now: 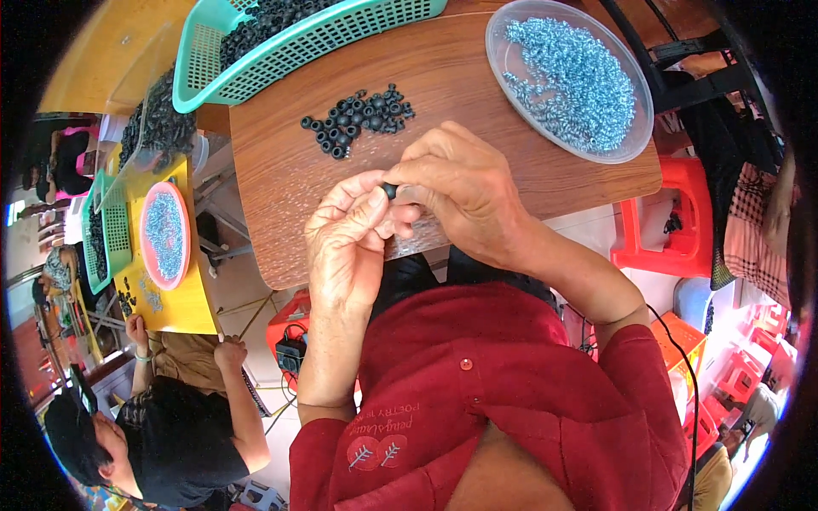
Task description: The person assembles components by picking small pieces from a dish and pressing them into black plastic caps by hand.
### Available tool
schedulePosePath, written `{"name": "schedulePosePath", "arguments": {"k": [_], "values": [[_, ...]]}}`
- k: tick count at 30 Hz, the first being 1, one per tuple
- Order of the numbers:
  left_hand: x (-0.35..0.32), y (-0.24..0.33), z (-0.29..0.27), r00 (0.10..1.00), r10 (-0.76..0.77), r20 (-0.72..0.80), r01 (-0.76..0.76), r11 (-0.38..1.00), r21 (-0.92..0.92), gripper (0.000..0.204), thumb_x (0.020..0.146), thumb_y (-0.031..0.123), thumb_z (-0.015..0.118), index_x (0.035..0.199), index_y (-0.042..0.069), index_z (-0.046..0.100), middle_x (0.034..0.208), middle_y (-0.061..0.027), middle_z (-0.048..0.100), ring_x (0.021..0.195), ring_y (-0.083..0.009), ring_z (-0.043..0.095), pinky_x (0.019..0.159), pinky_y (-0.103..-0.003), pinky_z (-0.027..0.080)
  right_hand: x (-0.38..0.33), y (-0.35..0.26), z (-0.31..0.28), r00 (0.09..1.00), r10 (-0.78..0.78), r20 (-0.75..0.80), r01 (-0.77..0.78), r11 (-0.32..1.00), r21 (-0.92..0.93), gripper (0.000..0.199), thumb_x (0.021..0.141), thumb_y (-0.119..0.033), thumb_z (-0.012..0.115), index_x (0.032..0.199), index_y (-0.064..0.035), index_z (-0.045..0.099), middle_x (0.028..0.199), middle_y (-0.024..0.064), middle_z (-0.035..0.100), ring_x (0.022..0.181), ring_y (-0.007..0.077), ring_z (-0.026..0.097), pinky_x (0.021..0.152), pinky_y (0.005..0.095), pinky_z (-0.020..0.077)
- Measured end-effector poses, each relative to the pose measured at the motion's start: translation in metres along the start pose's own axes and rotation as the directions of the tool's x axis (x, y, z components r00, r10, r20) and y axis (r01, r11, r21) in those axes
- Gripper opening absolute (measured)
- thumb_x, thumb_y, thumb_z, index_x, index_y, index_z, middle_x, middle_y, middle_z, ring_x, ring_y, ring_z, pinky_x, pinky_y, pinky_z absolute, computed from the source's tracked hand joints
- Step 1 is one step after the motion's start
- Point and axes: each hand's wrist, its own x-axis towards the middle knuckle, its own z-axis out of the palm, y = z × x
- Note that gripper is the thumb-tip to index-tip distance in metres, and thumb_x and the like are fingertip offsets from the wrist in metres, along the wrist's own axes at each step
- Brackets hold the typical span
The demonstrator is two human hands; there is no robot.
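Over the near edge of the brown wooden table [460, 77], my two hands meet at one small round black piece [390, 191]. It looks like the small black caps lying on the table. The thumb and fingertips of my left hand [348, 238] pinch it from the left. From the right, the closed fingers of my right hand [467, 192] press against it. Whether anything else sits between the right fingertips cannot be seen. Just beyond my hands lies a loose pile of black caps [358, 117], several with round holes showing.
A teal basket [204, 64] of black pieces stands at the far left. A clear round tub [509, 64] holds many shiny light-blue bits [579, 81]. Red stools [682, 221] flank the table. At left, a co-worker [179, 426] sits by a yellow table [192, 311] with similar parts.
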Motion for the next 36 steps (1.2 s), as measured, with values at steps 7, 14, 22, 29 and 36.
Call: {"name": "schedulePosePath", "arguments": {"k": [7, 14, 22, 29, 36], "values": [[0.002, -0.004, 0.011, 1.0, -0.022, -0.007, 0.022, 0.999, 0.037, 0.023, 0.087, 0.001, 0.058, 0.108, -0.008, 0.055, 0.088, -0.019, 0.066, 0.073, -0.0257, 0.067, 0.06, -0.032, 0.054, 0.003, 0.002, -0.003, 0.954, 0.295, 0.054, -0.299, 0.93, 0.213, 0.004, 0.073, -0.008, 0.061, 0.076, -0.0056, 0.061, 0.071, 0.0087, 0.057, 0.072, 0.0281, 0.055, 0.064, 0.0391, 0.0448], [0.0, -0.008, 0.007, 1.0, 0.012, -0.017, -0.011, 0.996, 0.087, 0.023, 0.087, 0.002, 0.058, 0.108, -0.008, 0.057, 0.086, -0.0188, 0.066, 0.071, -0.0214, 0.065, 0.061, -0.03, 0.053, 0.001, 0.006, -0.006, 0.959, 0.248, 0.137, -0.266, 0.955, 0.131, 0.004, 0.078, -0.001, 0.061, 0.082, -0.0007, 0.06, 0.072, 0.0081, 0.059, 0.068, 0.0202, 0.056, 0.065, 0.0318, 0.0447], [-0.008, -0.011, 0.011, 0.999, 0.002, -0.053, 0.013, 0.961, 0.278, 0.018, 0.085, 0.002, 0.062, 0.101, -0.007, 0.061, 0.084, -0.0166, 0.067, 0.066, -0.0176, 0.063, 0.055, -0.027, 0.051, -0.009, 0.004, -0.006, 0.889, 0.414, 0.197, -0.441, 0.889, 0.122, 0.005, 0.078, -0.003, 0.062, 0.081, -0.0005, 0.06, 0.075, 0.0095, 0.059, 0.072, 0.0203, 0.058, 0.065, 0.0321, 0.0446], [-0.013, -0.007, -0.01, 0.994, 0.03, -0.105, 0.004, 0.95, 0.311, 0.019, 0.085, 0.003, 0.063, 0.103, -0.005, 0.062, 0.084, -0.0142, 0.067, 0.067, -0.0158, 0.062, 0.057, -0.025, 0.049, 0.005, 0.032, 0.006, 0.975, 0.218, 0.037, -0.21, 0.964, -0.162, 0.01, 0.075, -0.007, 0.066, 0.085, -0.0043, 0.064, 0.078, 0.0108, 0.06, 0.078, 0.0305, 0.057, 0.067, 0.0369, 0.0457], [-0.016, -0.004, -0.015, 0.984, 0.142, -0.108, -0.102, 0.944, 0.314, 0.021, 0.085, 0.005, 0.063, 0.103, -0.004, 0.062, 0.086, -0.0131, 0.067, 0.067, -0.0145, 0.062, 0.057, -0.024, 0.048, 0.015, 0.04, 0.021, 0.991, 0.104, 0.087, -0.07, 0.944, -0.323, 0.01, 0.072, -0.007, 0.067, 0.081, -0.0062, 0.065, 0.074, 0.0103, 0.056, 0.073, 0.0297, 0.055, 0.064, 0.0391, 0.0445]]}}
